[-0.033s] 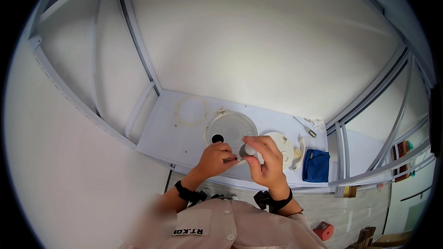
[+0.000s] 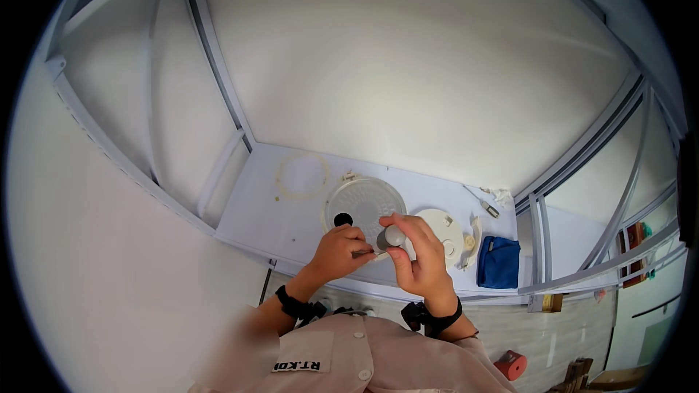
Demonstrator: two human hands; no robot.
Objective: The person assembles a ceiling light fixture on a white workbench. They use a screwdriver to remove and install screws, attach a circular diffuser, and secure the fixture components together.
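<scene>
My right hand [image 2: 424, 258] is closed around a small grey cylinder with a pale rounded end [image 2: 394, 236], thumb and fingers on opposite sides. Close beside it, my left hand [image 2: 339, 253] is closed in a pinch near the cylinder's lower edge. Whatever its fingertips hold is too small to make out. Both hands are over the near part of a round, translucent grey disc [image 2: 368, 200], which bears a black round spot [image 2: 343, 219]. Right of the disc lies a white round part [image 2: 442, 229], partly behind my right hand.
A curved cream piece [image 2: 473, 244] and a folded blue cloth [image 2: 499, 262] lie on the right of the white table [image 2: 251, 211]. Behind them are a screwdriver [image 2: 484, 204] and crumpled white material [image 2: 502, 195]. A thin pale ring [image 2: 277, 176] lies back left. Metal frame posts flank the table.
The grey cylinder has tilted slightly in my right hand, whose fingers have shifted a little to the left. My left hand stays in place.
</scene>
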